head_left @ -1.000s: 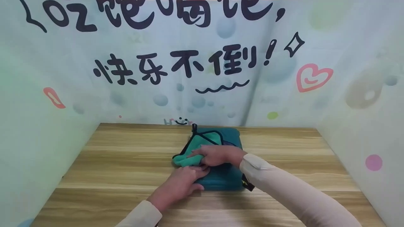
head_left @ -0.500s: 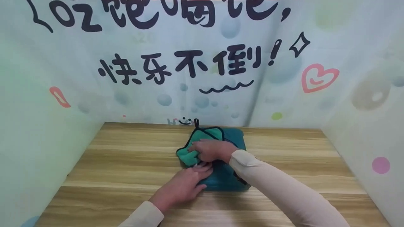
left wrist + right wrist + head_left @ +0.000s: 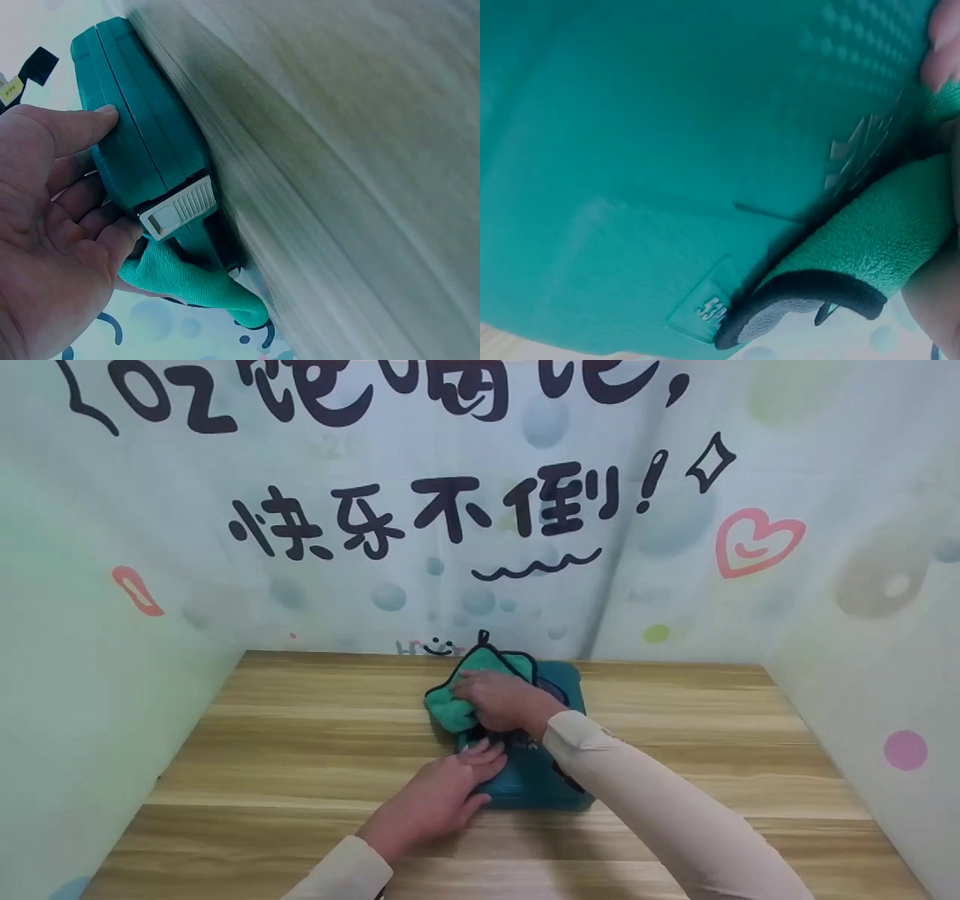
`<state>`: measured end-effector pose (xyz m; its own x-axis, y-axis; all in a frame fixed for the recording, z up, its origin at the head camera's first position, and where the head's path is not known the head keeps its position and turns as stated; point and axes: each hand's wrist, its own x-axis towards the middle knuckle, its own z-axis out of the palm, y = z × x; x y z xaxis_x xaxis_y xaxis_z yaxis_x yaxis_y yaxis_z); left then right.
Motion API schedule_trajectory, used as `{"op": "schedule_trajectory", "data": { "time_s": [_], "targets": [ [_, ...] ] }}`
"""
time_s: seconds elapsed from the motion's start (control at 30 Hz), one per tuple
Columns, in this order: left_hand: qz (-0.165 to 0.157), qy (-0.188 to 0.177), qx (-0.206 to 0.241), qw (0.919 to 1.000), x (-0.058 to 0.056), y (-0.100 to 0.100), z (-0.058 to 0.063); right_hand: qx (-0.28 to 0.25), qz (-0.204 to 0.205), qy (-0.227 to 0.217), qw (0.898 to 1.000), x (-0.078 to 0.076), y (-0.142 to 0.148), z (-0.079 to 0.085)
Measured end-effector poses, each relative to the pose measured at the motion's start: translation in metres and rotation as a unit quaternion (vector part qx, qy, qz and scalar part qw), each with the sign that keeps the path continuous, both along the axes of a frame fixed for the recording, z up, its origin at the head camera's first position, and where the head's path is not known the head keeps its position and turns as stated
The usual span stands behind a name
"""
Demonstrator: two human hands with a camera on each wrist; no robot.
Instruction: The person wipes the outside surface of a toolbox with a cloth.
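A teal hard case (image 3: 540,780) lies flat on the table in the head view. My right hand (image 3: 502,699) holds a bunched green cloth (image 3: 484,658) with dark edging and a small loop against the upper part of the lid. My left hand (image 3: 439,795) steadies the near left corner, its fingers laid over the top. In the left wrist view the thumb touches the case's side seam, near a grey latch (image 3: 180,208). Raised markings (image 3: 855,154) on the lid show beside the cloth in the right wrist view. The right fingertips are partly hidden.
The wooden table (image 3: 300,735) meets a printed backdrop (image 3: 360,607) just behind the case. A side wall (image 3: 862,660) stands on the right. A black strap (image 3: 37,64) with a yellow tag sticks out beyond the case in the left wrist view.
My right hand has slid the cloth up the lid toward the backdrop, uncovering part of the lid's markings. The left hand stays at the case's near left corner.
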<state>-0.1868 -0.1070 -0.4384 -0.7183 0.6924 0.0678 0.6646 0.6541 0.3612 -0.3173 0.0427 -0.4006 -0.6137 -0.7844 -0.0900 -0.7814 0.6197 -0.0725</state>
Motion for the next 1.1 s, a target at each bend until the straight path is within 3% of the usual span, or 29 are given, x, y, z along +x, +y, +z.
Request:
{"op": "schedule_trajectory", "data": {
  "time_s": [0.13, 0.3, 0.5, 0.63, 0.7, 0.9, 1.1],
  "targets": [
    [0.005, -0.01, -0.003, 0.9999, 0.001, 0.0, 0.002, -0.006, -0.063, -0.034, 0.997, -0.007, 0.0, 0.003],
    [0.007, -0.009, 0.004, 0.9999, 0.003, -0.001, 0.003, -0.068, -0.117, -0.062, 0.989, -0.016, 0.012, 0.005],
    [0.015, -0.012, 0.002, 0.9998, 0.004, -0.002, 0.001, -0.131, -0.221, -0.097, 0.961, -0.024, 0.046, 0.001],
    [0.023, -0.022, 0.0, 0.9995, 0.005, -0.002, -0.001, -0.159, -0.252, -0.11, 0.948, -0.028, 0.069, -0.003],
    [0.021, -0.021, 0.001, 0.9996, 0.005, -0.001, -0.001, -0.16, -0.244, -0.1, 0.951, -0.03, 0.08, -0.005],
    [0.013, -0.027, 0.001, 0.9995, 0.002, -0.001, 0.001, -0.122, -0.17, -0.04, 0.977, -0.028, 0.094, -0.013],
    [0.009, -0.017, 0.002, 0.9998, 0.002, -0.003, 0.003, -0.109, -0.136, -0.051, 0.983, -0.013, 0.086, -0.014]
  ]
}}
